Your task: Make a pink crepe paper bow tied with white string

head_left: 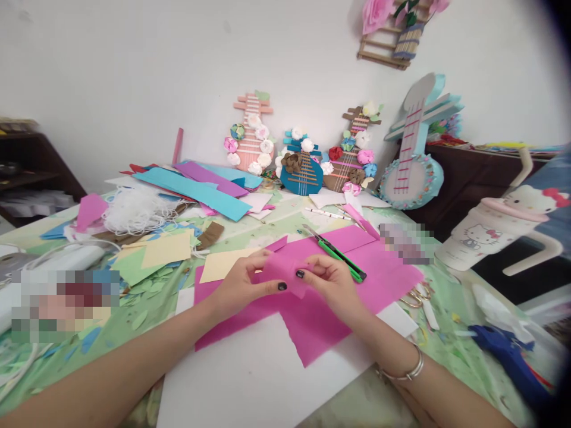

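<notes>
Head view: left hand point(243, 284) and right hand point(333, 284) meet at table centre, both pinching one small pink paper piece point(285, 267). Left thumb and fingers are closed narrow on its left edge. Right thumb and fingers are closed narrow on its right edge, and the other fingers are curled in. Dark polish on both thumbnails. The piece is lifted just above the big pink paper sheet point(388, 274), between the two hands.

The pink sheet lies flat on a white sheet point(250, 371), with its cut edges jagged at the near side. A green utility knife point(341, 252) rests on the pink sheet just behind the right hand, not touching it. A cream paper point(219, 265) is tucked at the pink sheet's left edge, near the left hand. Silver bracelet point(408, 372) on the right wrist.

To the right are gold-handled scissors point(416, 295) at the pink sheet's edge, a blue glue gun point(508, 356) nearer the table edge and a Hello Kitty cup point(488, 233) further back. The green table cover point(448, 315) is littered with scraps.

At far left are a white string pile point(134, 209), blue foam sheets point(191, 191) and a purple strip point(209, 176) on top. Against the back wall stand four paper lute models: pink point(252, 139), dark blue point(304, 169), brown point(352, 156) and a large light-blue one point(413, 160). Blurred patches at left and centre-right; contents cannot be told.
</notes>
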Tool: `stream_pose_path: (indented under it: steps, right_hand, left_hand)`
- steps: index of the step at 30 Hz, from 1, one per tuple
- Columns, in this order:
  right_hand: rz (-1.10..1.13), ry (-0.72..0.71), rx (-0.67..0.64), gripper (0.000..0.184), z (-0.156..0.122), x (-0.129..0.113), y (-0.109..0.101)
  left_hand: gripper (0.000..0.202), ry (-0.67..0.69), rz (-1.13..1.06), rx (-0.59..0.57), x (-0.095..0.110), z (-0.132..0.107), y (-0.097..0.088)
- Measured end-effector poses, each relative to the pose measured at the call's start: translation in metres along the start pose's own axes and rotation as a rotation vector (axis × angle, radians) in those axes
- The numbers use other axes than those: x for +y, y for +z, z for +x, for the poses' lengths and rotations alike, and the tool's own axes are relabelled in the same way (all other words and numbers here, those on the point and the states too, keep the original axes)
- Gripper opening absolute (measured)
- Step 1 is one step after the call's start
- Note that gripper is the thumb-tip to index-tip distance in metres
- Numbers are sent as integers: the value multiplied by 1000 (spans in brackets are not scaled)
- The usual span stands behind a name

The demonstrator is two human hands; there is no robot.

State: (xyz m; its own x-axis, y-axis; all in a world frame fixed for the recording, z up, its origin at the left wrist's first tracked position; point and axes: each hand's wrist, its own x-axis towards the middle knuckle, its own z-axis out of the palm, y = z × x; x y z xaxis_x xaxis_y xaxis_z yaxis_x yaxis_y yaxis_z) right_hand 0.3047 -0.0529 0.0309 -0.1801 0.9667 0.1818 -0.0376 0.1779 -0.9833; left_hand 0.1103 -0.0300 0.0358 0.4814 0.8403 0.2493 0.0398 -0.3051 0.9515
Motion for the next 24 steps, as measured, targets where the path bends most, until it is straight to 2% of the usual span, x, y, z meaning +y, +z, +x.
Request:
stream_pose_path:
  steps: [3, 6, 7, 9, 11, 12, 14, 15, 16, 19, 22, 24]
  right_hand:
    - [-9, 7, -34, 23, 0, -3, 4]
    - [-168, -75, 21, 24, 7, -12, -12]
    - [-278, -89, 66, 22, 10, -17, -24]
    - [-749, -47, 224, 9, 14, -29, -57]
    - [-1219, 160, 383, 7, 13, -40, -98]
    - [-1354, 294, 427, 8, 10, -44, -119]
    - [-1468, 583, 420, 8, 2, -48, -155]
    - [-1500, 721, 358, 5, -3, -48, -168]
    - [-1511, 778, 349, 2, -7, -47, -178]
    - [-1525, 818, 292, 12, -16, -41, -188]
    - [-1542, 749, 229, 18, -21, -34, -183]
    - [-1563, 673, 235, 16, -25, -31, -178]
  left_hand:
    - [26, -127, -115, -10, -3, -1, 4]
    - [26, -248, -146, 53, -9, -1, 4]
    - [26, -279, -160, 45, -11, -1, 4]
    - [25, -312, -186, 5, -14, 0, 3]
    - [25, -311, -200, -32, -17, 1, 0]
    - [24, -306, -203, -40, -18, 1, -1]
    - [23, -303, -202, -54, -22, 2, -4]
    - [23, -305, -203, -56, -24, 2, -6]
    - [24, -311, -208, -56, -26, 3, -8]
    - [27, -335, -242, -59, -31, 4, -13]
    - [26, -357, -287, -74, -32, 6, -19]
    - [26, -370, -311, -78, -30, 7, -22]
